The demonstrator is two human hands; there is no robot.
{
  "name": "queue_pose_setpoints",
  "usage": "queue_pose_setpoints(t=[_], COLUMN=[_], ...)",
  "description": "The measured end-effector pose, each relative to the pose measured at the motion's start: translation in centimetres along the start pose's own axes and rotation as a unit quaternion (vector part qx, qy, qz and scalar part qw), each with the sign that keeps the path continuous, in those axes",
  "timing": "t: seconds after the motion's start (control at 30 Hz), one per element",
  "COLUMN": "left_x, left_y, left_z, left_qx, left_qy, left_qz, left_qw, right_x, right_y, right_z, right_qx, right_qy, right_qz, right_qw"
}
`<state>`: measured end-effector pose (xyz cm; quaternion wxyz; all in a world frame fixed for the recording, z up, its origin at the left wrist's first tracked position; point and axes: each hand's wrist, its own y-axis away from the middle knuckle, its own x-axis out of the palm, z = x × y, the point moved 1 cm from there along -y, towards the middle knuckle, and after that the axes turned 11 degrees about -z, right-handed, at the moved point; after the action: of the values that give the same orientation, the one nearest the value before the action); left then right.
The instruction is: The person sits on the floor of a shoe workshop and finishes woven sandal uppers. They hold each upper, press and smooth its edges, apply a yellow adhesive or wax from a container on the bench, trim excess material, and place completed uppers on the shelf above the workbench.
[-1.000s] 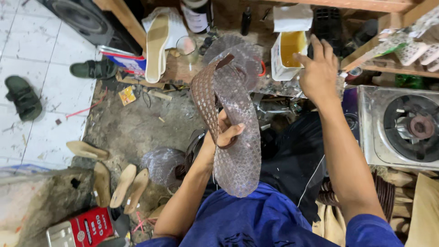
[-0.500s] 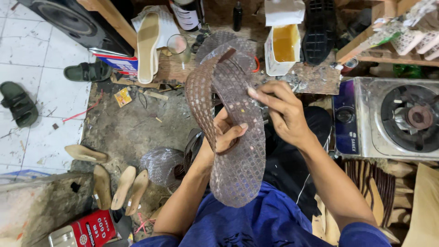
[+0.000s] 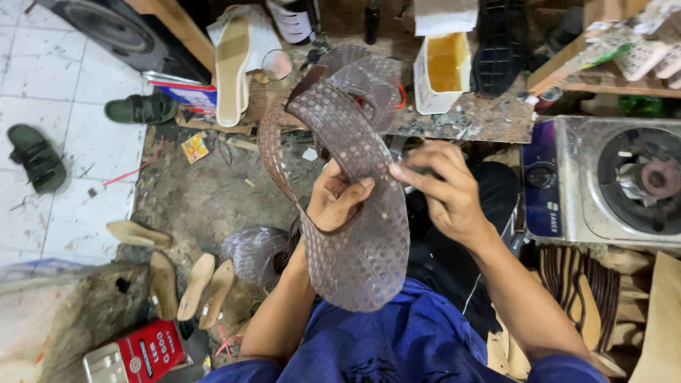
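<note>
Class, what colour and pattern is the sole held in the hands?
Translucent brownish sole with a honeycomb-like grid pattern; the head view shows it best.

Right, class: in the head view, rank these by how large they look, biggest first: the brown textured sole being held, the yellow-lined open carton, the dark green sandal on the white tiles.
1. Brown textured sole, though it is nearest the camera.
2. Yellow-lined carton.
3. Dark green sandal, looking only slightly smaller than the carton, so that order is unsure.

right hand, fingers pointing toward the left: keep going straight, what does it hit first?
Probably the translucent brown studded sole, at its edge beside the left hand. The right hand fingertips look almost on it; depth unclear.
</note>
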<state>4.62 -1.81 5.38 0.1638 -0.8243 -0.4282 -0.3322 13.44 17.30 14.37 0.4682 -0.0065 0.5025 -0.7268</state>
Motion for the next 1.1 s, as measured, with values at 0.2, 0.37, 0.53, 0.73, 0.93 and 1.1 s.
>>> queue_pose_setpoints(t=[0.2,0.37,0.53,0.73,0.93,1.1], left_x=[0.5,1.0,-0.2,-0.1,-0.6,-1.5], left_y=[0.0,0.1,-0.2,1.2,2.2,1.3], left_z=[-0.7,-1.7,-2.9,-2.3,-2.4,-1.3], left_qx=[0.025,0.035,0.078,-0.012,-0.059,-0.060], left_qy=[-0.046,0.000,-0.101,-0.122,-0.125,-0.014], left_qz=[-0.002,-0.048,0.002,-0.071,-0.057,-0.079], left_qw=[0.999,0.998,0.992,0.990,0.989,0.995], right_x=[-0.1,-0.1,-1.3,-0.7,-0.6,-1.3], right_y=[-0.2,-0.2,-0.2,-2.5,-2.3,-1.9], right_z=[0.2,0.4,-3.6,-15.5,-19.0,-13.7], right_qx=[0.000,-0.010,0.076,0.117,0.020,0.143], right_qy=[0.009,-0.014,0.031,0.223,0.345,0.280], right_qz=[-0.017,0.006,-0.029,0.009,0.071,0.100], right_qw=[1.000,1.000,0.996,0.968,0.936,0.944])
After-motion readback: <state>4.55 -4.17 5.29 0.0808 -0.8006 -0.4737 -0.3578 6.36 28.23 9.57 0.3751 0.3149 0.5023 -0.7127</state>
